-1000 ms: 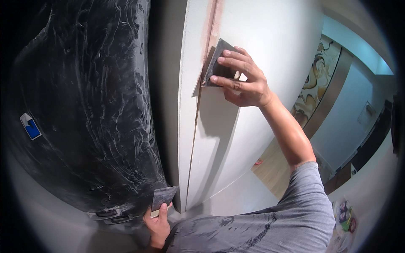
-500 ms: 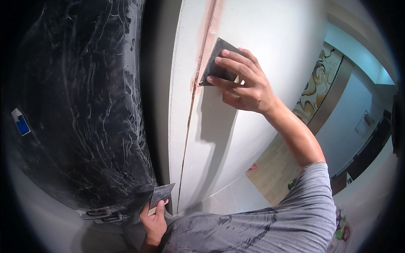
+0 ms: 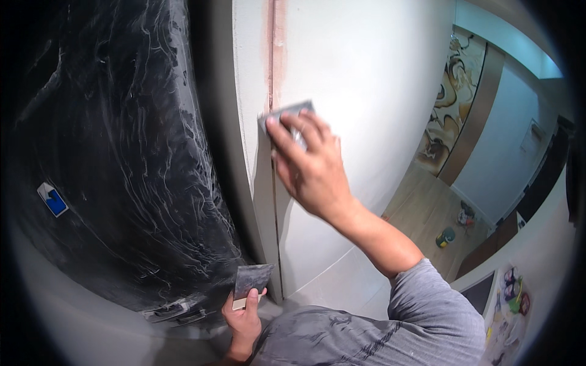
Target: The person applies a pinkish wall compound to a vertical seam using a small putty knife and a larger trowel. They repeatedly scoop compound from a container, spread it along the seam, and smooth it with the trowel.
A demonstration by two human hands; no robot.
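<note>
Head view, looking at a white wall corner where two panels meet along a narrow vertical seam (image 3: 273,201). A flat grey metal scraper blade (image 3: 287,114) is pressed flat against the wall right over this seam, just below a strip of pinkish-red filler (image 3: 274,49) that runs up the joint to the top edge. The right hand (image 3: 311,168) covers most of the blade, its fingers (image 3: 292,141) spread across the back and closed on it, so only the upper edge and corner of the blade show. The right forearm comes up from the lower right, out of a grey sleeve (image 3: 427,305).

Low in the picture, the left hand (image 3: 243,320) grips a second, dark grey putty knife with a pale wooden handle (image 3: 251,282), thumb and fingers wrapped around the handle. Its blade points upward and sits just beside the bottom of the seam, close to the wall; whether it touches the wall cannot be told.

To the left of the corner stands a large dark surface wrapped in wrinkled clear plastic film (image 3: 122,158), with a small blue and white sticker (image 3: 53,199) on it. To the right, well apart from the hands, lies a wood-look floor (image 3: 421,213) with a small green and yellow can (image 3: 445,236) on it, and beyond it a wall panel with a swirling brown and cream pattern (image 3: 448,110).
</note>
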